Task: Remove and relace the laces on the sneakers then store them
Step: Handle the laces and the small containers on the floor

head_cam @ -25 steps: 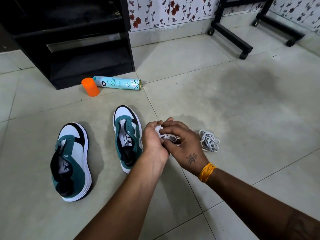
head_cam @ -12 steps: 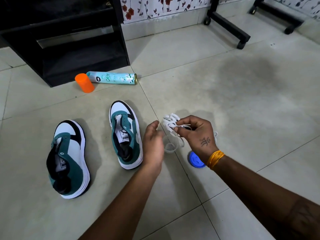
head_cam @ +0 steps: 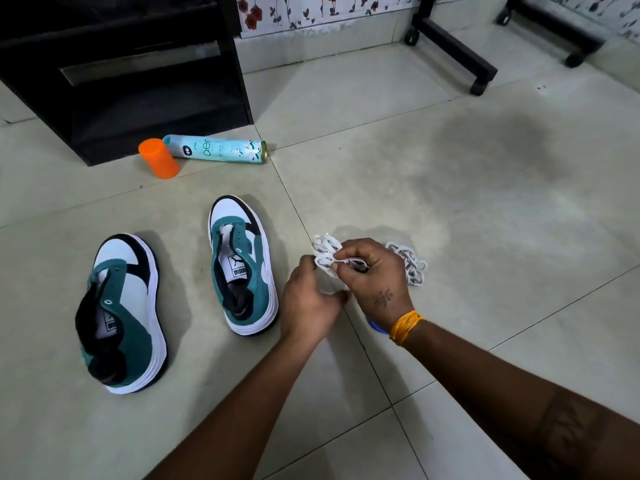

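Half a second ago the left hand (head_cam: 313, 301) hung apart from the lace with its fingers loose; now it has come back in against the right hand (head_cam: 369, 275), near the middle of the frame. The right hand pinches a bunched white lace (head_cam: 325, 252) between thumb and fingers. The left hand's fingertips meet the lower part of the bundle, but whether they actually grip a strand is hidden behind its own knuckles.

A second lace (head_cam: 408, 266) lies in a loose heap on the floor (head_cam: 485, 202) just right of the right hand. Both sneakers (head_cam: 242, 268) sit at left of centre with bare eyelets, the nearer one just beside the left hand, the other sneaker (head_cam: 121, 313) further toward the lower left. A blue object (head_cam: 375, 328), plain to see half a second ago, is now mostly covered by the right wrist.

The two hands joining on the bundle suggests the person is working an end free, so removal looks finished and relacing is not yet begun.

At upper left a spray can (head_cam: 218, 150) and an orange cap (head_cam: 158, 162) lie by a black shelf unit (head_cam: 121, 64).
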Tool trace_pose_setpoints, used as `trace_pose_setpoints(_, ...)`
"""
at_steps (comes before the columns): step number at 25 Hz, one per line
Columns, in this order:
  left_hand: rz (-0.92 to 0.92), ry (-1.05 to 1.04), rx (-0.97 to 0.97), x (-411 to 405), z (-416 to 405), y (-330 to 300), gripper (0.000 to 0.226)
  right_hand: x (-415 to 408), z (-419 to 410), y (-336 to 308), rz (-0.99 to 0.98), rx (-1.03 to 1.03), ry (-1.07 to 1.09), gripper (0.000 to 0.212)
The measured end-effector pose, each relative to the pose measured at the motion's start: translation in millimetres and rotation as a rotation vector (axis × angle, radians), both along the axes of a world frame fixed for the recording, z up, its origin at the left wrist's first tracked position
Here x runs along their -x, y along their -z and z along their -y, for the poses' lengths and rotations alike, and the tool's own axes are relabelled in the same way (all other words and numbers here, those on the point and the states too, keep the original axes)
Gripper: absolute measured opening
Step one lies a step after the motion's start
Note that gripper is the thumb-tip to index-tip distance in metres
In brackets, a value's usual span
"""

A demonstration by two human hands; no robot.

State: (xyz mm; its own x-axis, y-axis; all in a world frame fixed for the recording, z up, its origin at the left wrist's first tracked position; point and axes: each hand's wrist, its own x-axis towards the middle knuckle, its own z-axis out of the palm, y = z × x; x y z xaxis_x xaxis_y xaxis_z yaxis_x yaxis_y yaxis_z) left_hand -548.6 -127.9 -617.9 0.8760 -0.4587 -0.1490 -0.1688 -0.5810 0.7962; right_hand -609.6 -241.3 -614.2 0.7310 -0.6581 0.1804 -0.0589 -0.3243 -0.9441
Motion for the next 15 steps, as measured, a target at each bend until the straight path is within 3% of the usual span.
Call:
trace_pose_setpoints(2,-0.076,-0.012,0.045,-5.1,1.4,-7.7,0.041,3.3,0.5,4.2,-0.038,0.207,-0.039,0.015)
trace_pose_setpoints(8,-0.244,-0.011,0.2,-12.2,-1.2,-10.8,0.043,4.0,7.0,-5.6,-0.177,0.453,-0.191,0.015)
trace_pose_setpoints(11,-0.534,-0.054,0.494,-14.3,-2.6,-17.0,0.046,3.4,15.3,-10.6,-0.25,0.553,-0.29,0.032)
trace_pose_setpoints(13,-0.768,-0.149,0.686,-17.2,-1.6,-26.1,0.029,1.5,21.0,-12.0,-0.24,0.565,-0.295,0.034)
trace_pose_setpoints(15,-0.892,-0.261,0.734,-21.8,-0.5,-32.7,0.02,0.3,23.0,-14.7,-0.213,0.543,-0.278,0.027)
